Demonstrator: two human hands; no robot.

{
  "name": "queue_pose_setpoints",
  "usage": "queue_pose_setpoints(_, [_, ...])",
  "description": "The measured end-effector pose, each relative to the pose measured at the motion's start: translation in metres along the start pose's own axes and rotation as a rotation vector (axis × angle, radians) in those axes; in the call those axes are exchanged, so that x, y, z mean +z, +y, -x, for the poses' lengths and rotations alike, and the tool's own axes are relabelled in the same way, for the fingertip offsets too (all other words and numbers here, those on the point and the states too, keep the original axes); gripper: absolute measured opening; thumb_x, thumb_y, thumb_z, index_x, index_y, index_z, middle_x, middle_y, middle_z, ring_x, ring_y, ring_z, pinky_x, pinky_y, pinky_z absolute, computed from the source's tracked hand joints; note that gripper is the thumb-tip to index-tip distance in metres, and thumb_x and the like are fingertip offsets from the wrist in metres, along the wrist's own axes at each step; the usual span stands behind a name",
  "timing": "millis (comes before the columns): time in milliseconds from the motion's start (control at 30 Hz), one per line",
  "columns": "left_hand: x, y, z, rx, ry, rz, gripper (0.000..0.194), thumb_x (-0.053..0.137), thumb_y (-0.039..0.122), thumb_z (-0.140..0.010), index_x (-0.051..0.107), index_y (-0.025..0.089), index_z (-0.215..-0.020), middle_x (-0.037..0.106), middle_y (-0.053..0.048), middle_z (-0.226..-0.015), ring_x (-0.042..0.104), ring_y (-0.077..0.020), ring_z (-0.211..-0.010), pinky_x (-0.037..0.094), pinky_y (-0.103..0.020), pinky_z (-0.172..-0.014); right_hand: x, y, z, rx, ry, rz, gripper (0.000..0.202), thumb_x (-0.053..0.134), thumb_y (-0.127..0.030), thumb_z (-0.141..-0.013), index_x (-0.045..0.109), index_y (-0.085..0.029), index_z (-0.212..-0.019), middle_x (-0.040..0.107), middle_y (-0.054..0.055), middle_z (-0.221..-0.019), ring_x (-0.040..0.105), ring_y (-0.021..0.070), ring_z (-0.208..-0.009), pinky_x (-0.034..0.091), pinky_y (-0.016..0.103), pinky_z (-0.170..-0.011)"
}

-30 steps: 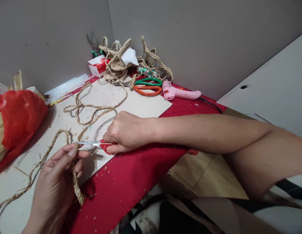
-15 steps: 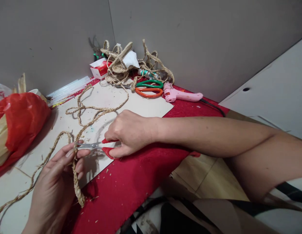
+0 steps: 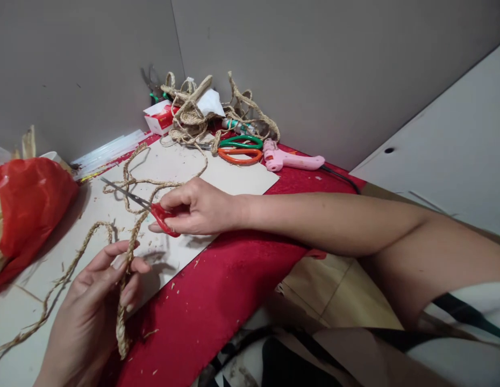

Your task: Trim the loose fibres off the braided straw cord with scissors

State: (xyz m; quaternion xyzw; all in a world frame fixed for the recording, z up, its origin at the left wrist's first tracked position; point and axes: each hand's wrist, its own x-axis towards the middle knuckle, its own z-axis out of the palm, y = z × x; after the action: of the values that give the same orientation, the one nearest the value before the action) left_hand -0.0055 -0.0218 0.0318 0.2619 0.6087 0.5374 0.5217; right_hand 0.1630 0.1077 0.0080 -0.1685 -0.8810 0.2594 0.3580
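My left hand (image 3: 99, 293) pinches a braided straw rope (image 3: 121, 322) between thumb and fingers, and the rope's thick end hangs below over the red cloth. From the pinch the braid runs up and away, looping across the white board. My right hand (image 3: 197, 209) is closed round the red handles of small scissors (image 3: 133, 196). Their blades look shut and point left over the board, above the rope and apart from my left hand. A thinner length of braid (image 3: 64, 277) lies to the left of my left hand.
A red plastic bag (image 3: 36, 204) stands at the left. At the back are a heap of braided rope (image 3: 189, 115), scissors with green and orange handles (image 3: 240, 156), a pink glue gun (image 3: 294, 160) and clear glue sticks (image 3: 111, 150). Fibre scraps dot the red cloth (image 3: 218, 290).
The scissors have left the rope by my left hand. My right hand has lifted them up and away, their blades now closed and tilted up-left. My left hand still holds the rope.
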Motion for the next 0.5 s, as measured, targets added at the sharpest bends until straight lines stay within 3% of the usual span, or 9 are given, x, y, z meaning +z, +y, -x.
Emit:
queue_pose_setpoints(133, [0.001,-0.005,0.003,-0.058,-0.026,-0.028,0.03,0.08,0.022,-0.06,0.071,0.022,-0.089,0.066,-0.003,-0.063,0.038,-0.0067,-0.038,0.034,-0.017,-0.033,0.003,-0.003,-0.002,-0.054,0.094,-0.09,0.017,0.053,-0.027,-0.087,0.063,-0.013,-0.089,0.063,0.004,-0.085,0.052,0.0082,-0.077,0.038,0.019,-0.072])
queue_pose_setpoints(233, [-0.001,-0.008,0.004,-0.101,-0.031,-0.096,0.029,0.083,0.026,-0.057,0.073,0.024,-0.084,0.066,-0.004,-0.061,0.052,-0.0123,-0.047,0.045,-0.019,-0.042,0.004,-0.004,-0.001,-0.101,0.065,-0.08,0.019,0.054,-0.026,-0.086,0.062,-0.014,-0.098,0.065,0.006,-0.095,0.056,0.0111,-0.091,0.038,0.022,-0.084])
queue_pose_setpoints(333, [-0.003,-0.01,0.006,-0.105,-0.038,-0.166,0.032,0.086,0.029,-0.05,0.074,0.025,-0.08,0.068,-0.007,-0.064,0.065,-0.0208,-0.066,0.053,-0.025,-0.058,0.005,-0.006,0.001,-0.094,-0.055,-0.112,0.024,0.053,-0.027,-0.088,0.06,-0.013,-0.105,0.065,0.003,-0.085,0.056,0.0082,-0.077,0.038,0.02,-0.079])
queue_pose_setpoints(400, [-0.003,-0.012,0.008,-0.064,-0.028,-0.264,0.035,0.085,0.033,-0.05,0.074,0.028,-0.083,0.069,-0.005,-0.064,0.066,-0.0226,-0.068,0.053,-0.026,-0.059,0.005,-0.008,0.002,-0.074,-0.104,-0.129,0.024,0.051,-0.027,-0.088,0.06,-0.012,-0.105,0.064,0.001,-0.083,0.052,0.0061,-0.068,0.037,0.018,-0.071])
queue_pose_setpoints(500, [-0.002,-0.015,0.01,0.144,0.033,-0.565,0.037,0.08,0.043,-0.057,0.074,0.032,-0.092,0.071,-0.003,-0.07,0.064,-0.0212,-0.068,0.051,-0.022,-0.054,0.003,-0.01,0.003,-0.093,-0.07,-0.123,0.02,0.051,-0.024,-0.086,0.062,-0.011,-0.097,0.061,0.001,-0.08,0.049,0.0057,-0.068,0.035,0.017,-0.068])
